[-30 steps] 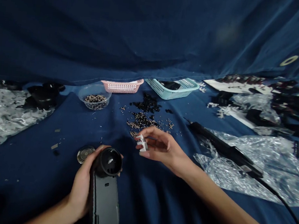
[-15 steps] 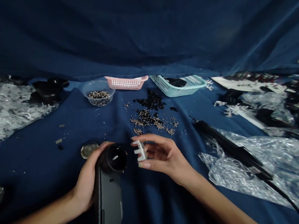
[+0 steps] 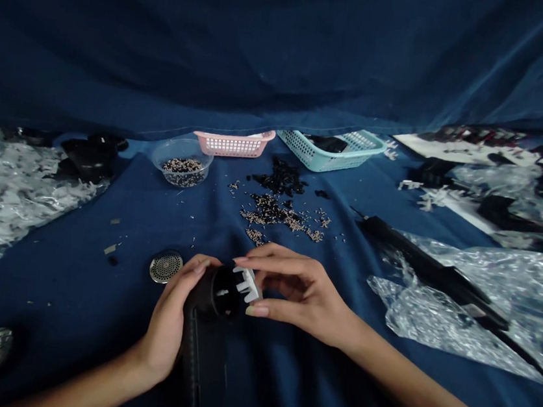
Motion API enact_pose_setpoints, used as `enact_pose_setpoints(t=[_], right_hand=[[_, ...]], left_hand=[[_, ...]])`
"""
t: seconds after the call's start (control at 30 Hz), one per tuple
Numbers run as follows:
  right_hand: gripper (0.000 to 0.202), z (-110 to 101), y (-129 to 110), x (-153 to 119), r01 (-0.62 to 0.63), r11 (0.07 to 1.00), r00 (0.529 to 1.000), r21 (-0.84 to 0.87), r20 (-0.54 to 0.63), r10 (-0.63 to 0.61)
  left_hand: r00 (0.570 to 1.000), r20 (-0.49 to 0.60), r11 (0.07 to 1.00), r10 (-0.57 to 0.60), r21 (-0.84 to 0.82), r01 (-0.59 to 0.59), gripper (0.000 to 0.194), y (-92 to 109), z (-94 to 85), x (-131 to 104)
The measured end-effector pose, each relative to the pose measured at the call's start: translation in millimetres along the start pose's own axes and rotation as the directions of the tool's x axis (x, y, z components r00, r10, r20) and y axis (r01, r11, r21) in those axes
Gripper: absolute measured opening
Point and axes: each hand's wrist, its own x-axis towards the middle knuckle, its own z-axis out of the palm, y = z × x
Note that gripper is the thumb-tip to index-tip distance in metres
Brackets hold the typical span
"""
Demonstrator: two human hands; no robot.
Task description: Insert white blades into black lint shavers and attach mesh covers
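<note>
My left hand (image 3: 172, 326) is closed around the head of a black device (image 3: 209, 346) with a round opening and a long handle pointing down. Inside the opening a small light-coloured part shows. Between the fingertips of my right hand (image 3: 296, 285) is a white plastic piece (image 3: 248, 284) with prongs, held right at the opening's edge, prongs facing the device. Whether the piece touches the device I cannot tell. A round perforated metal disc (image 3: 166, 266) lies just left of my left hand.
Small screws (image 3: 270, 211) and black parts (image 3: 281, 177) lie beyond my hands. Behind are a clear bowl (image 3: 182, 170), a pink basket (image 3: 233, 145) and a teal basket (image 3: 330, 158). A corded black tool (image 3: 431, 267) rests on plastic wrap at right; bagged white pieces (image 3: 12, 193) are at left.
The device has turned its opening toward my right hand. The white piece has come up to the opening, and the gap between them has narrowed. The camera view has shifted slightly.
</note>
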Motion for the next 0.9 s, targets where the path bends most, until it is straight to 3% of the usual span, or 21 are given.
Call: enact_pose_setpoints(t=[0.3, 0.53, 0.9], right_hand=[[0.055, 2.7, -0.3, -1.9, -0.001, 0.999, 1.000, -0.044, 0.000, 0.001], [0.050, 4.9, 0.9, -1.1, 0.016, 0.995, 1.000, -0.103, -0.003, -0.016], [0.045, 5.5, 0.1, -2.5, 0.009, 0.985, 1.000, -0.175, -0.001, -0.009]], left_hand=[[1.000, -0.002, 1.000, 0.006, -0.018, -0.006, 0.022, 1.0, 2.1, 0.0], [0.999, -0.054, 0.999, -0.006, 0.034, 0.008, 0.022, 3.1, 2.9, -1.2], [0.999, -0.051, 0.999, 0.000, 0.049, 0.003, 0.022, 2.4, 3.0, -0.8]])
